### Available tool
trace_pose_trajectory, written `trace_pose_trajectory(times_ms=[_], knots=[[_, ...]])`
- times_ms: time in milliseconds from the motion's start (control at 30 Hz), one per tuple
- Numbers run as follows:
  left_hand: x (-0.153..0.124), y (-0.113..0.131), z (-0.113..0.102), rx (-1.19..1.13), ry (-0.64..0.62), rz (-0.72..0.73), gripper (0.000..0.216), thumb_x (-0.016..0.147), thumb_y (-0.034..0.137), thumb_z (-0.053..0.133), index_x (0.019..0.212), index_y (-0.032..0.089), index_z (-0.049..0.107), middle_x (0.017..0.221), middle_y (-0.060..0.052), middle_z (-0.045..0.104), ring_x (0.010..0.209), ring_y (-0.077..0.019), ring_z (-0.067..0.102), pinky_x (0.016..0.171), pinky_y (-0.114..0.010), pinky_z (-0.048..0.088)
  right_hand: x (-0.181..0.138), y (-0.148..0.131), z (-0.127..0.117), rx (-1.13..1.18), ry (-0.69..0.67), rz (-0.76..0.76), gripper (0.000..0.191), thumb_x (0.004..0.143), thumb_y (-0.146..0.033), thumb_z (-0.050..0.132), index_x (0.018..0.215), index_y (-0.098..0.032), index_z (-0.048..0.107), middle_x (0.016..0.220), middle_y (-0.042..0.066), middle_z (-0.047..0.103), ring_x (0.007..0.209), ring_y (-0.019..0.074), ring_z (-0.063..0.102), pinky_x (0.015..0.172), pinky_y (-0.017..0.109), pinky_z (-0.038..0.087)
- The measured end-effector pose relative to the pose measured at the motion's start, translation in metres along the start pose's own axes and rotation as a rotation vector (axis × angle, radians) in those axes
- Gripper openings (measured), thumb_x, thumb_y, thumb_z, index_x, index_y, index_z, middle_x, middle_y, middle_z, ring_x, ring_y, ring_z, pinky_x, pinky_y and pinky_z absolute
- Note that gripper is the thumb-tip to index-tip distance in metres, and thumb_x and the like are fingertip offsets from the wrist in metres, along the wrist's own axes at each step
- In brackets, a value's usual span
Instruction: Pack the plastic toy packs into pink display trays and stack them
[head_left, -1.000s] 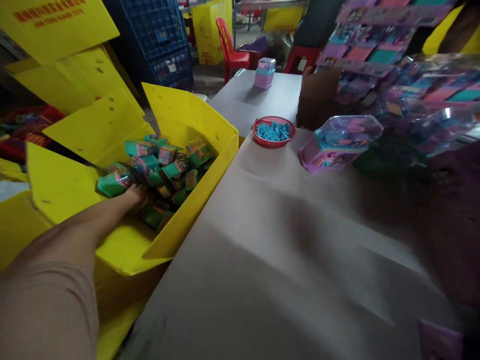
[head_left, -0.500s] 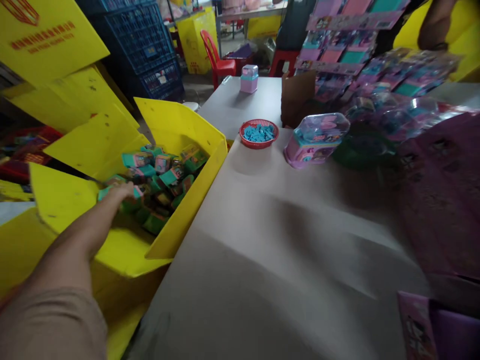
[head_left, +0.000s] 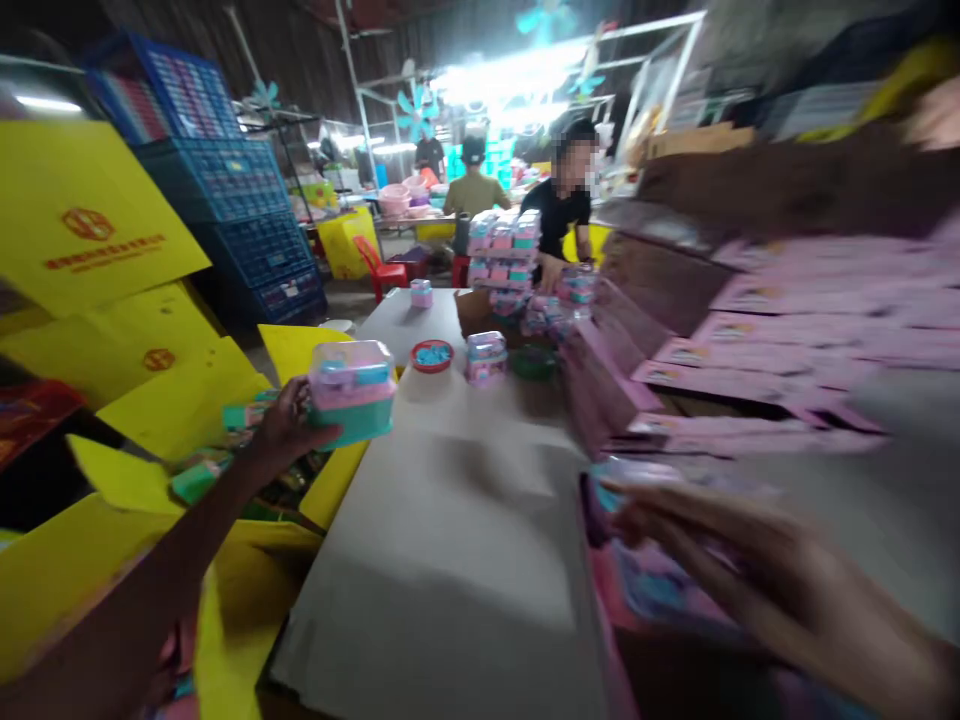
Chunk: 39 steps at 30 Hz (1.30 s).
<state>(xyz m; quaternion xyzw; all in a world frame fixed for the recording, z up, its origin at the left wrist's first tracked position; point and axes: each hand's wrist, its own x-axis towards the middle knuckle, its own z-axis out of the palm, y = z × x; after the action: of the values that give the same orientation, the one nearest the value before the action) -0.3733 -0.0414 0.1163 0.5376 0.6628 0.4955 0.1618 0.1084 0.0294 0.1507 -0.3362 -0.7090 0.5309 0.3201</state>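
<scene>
Lifted from the yellow bin (head_left: 315, 495), left hand (head_left: 289, 430) now grips a toy box (head_left: 352, 392); right hand (head_left: 750, 575) spread, blurred.

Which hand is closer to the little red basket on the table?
Left. The left hand holds a pink and teal toy box just this side of the red basket. The right hand sits much nearer the camera, over pink packaging.

A round red emblem sits above a line of red characters on the big yellow panel (head_left: 90, 225) at the left (too blurred to read). A smaller red emblem marks the yellow flap (head_left: 158, 359) below it. No other lettering is legible.
</scene>
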Motion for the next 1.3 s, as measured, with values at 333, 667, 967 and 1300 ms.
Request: trace_pose_trajectory(times_ms=[333,667,967,1300], knots=[[-0.108,0.141,0.171,0.556,0.109,1.096,0.069,0.089,0.019,0.08,0.147,0.039,0.05,0.139,-0.011,0.057,0.132,-0.0335,0.058,0.116,-0.057,0.048,-0.02,-0.012,0.031,0.61,0.016,0.181,0.074,0.077,-0.068,0.081,0.133,-0.028,0.053,0.126,0.008,0.071,0.091,0.0234,0.074,0.053,0.032,0.062],[-0.11,0.186,0.184,-0.01,-0.536,0.366,0.088,0.081,0.058,0.083,0.156,0.03,0.047,0.15,-0.011,0.058,0.138,-0.037,0.059,0.112,-0.058,0.056,-0.036,-0.022,-0.083,-0.334,-0.291,-0.321,0.085,0.075,-0.051,0.087,0.144,-0.017,0.051,0.124,0.008,0.068,0.119,0.0303,0.063,0.108,0.052,0.053],[-0.214,0.096,0.293,0.021,-0.529,0.218,0.113,0.065,0.039,0.092,0.162,0.028,0.036,0.149,-0.016,0.047,0.144,-0.0425,0.048,0.119,-0.062,0.047,-0.085,0.051,-0.087,-0.598,-0.487,-0.329,0.085,0.083,-0.043,0.082,0.154,-0.014,0.045,0.136,0.015,0.065,0.124,0.0333,0.061,0.108,0.053,0.051],[-0.239,0.036,0.313,-0.034,-0.664,-0.067,0.091,0.09,0.039,0.066,0.171,0.03,0.025,0.123,-0.009,0.053,0.103,-0.0248,0.065,0.099,-0.051,0.058,-0.095,0.087,-0.079,-0.844,-0.54,-0.495,0.09,0.094,-0.029,0.071,0.171,-0.021,0.024,0.149,0.019,0.052,0.138,0.0353,0.049,0.113,0.058,0.045]])
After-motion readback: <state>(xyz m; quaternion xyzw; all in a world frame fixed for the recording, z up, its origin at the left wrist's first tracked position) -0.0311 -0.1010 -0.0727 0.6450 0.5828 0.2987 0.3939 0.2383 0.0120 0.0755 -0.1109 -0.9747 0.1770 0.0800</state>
